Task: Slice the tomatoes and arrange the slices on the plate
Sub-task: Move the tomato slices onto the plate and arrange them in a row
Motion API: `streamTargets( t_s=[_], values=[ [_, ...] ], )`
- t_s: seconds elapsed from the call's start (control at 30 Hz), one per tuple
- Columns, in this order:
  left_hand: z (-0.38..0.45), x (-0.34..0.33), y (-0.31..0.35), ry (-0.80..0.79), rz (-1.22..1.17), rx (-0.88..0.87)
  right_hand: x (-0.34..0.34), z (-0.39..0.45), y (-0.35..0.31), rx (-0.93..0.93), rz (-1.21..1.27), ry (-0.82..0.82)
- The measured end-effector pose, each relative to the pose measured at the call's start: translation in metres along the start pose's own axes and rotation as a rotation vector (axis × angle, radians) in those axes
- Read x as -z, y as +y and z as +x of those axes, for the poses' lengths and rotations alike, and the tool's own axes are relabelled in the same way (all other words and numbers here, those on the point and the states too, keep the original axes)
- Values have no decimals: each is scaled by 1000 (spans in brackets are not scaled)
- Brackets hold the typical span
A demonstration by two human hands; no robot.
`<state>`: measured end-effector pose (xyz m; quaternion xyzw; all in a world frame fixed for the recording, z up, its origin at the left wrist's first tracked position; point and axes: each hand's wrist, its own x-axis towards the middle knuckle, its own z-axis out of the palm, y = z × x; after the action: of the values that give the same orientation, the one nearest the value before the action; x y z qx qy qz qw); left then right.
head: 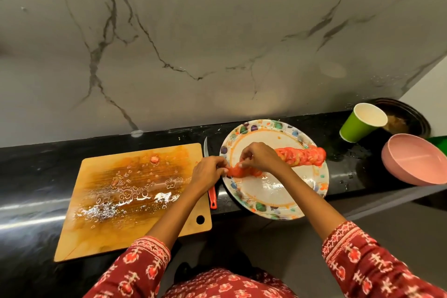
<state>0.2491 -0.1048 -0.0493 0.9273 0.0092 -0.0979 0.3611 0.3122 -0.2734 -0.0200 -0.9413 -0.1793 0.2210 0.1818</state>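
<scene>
Both hands meet over the near-left part of the plate, a white one with a colourful dotted rim that sits on the dark bench with its near edge jutting past the bench's front. The left hand has its fingers curled and pinches the left end of a row of tomato slices; the right hand has its fingertips bent down onto the same few slices just beside it, pinching them as well. The row runs in an overlapping line from under the hands up toward the plate's right rim. To the left of the plate lies a wooden cutting board, wet with juice and seeds, with one small tomato scrap near its far edge. A knife with a red handle lies between board and plate, partly hidden under the left wrist. At the right end of the bench stand a green paper cup, a pink bowl and a dark pan behind them.
</scene>
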Motion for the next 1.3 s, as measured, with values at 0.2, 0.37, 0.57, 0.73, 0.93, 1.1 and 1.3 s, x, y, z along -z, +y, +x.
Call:
streamTargets(
  t_s=[0.2,0.37,0.57,0.73,0.93,1.1,1.3],
  values=[
    [15,-5,10,-12,20,2,5,-5,7,-21,102,170],
    [23,-13,15,-9,77,-3,13,-8,17,-34,177,254],
    [15,-10,10,176,48,10,12,-10,18,-55,204,266],
    [-4,7,-20,300,-41,16,5,-19,4,23,128,74],
    [-31,19,-60,406,-85,70,-34,-40,-13,50,-187,56],
    [-40,16,-73,397,-82,59,-39,-42,-20,24,-255,132],
    [-43,29,-82,481,-25,107,-46,-46,-20,-17,-248,144]
  ],
)
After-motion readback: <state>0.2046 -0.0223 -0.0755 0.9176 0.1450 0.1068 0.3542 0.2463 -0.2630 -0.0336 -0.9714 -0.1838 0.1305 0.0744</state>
